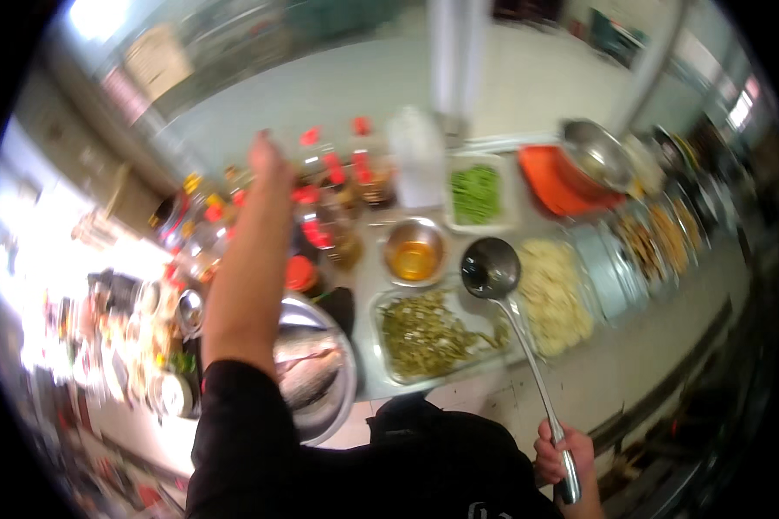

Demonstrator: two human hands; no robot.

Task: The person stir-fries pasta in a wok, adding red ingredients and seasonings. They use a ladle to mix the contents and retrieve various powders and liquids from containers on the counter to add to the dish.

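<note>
My right hand (563, 453), low at the right, grips the handle of a steel ladle (532, 360). The ladle's round bowl hangs over the counter between a tray of chopped green vegetable (422, 334) and a tray of pale pieces (552, 295). Stretched far forward, my left hand (269, 156) is a blur above a cluster of bottles with red caps (311, 207); its fingers cannot be made out. Beneath my left forearm, a metal basin (344, 405) holds fish (308, 373). A steel bowl (415, 227) with amber liquid stands just beyond the green vegetable tray.
Bright green cut vegetable (475, 194) lies in a white tray at the back, beside a white jug (417, 159). An orange container (548, 181) and a metal bowl (596, 156) stand at the right, near glass trays (604, 266) of food. Crowded jars and dishes fill the left.
</note>
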